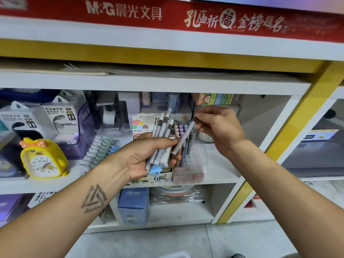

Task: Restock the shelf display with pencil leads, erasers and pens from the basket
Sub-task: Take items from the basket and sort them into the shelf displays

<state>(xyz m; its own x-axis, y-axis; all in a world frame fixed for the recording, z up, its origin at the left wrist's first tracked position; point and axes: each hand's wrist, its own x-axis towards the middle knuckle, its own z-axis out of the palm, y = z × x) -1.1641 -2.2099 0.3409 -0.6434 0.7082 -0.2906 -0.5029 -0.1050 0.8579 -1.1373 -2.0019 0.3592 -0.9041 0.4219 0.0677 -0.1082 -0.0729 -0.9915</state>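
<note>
White shelving (149, 81), yellow trim (290, 138), grey floor (149, 243)

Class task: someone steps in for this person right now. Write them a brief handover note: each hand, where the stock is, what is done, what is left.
Left hand: grips a bundle of pens, upright, in front of the shelf.
Right hand: pinches the top of a single pen, tilted, its lower end near the bundle.
Pen display box: on the middle shelf behind the hands, already holding pastel pens.
Done: cannot tell how much is restocked.
Left: slot the single pen, then the bundle, into the box. Basket not in view.
</note>
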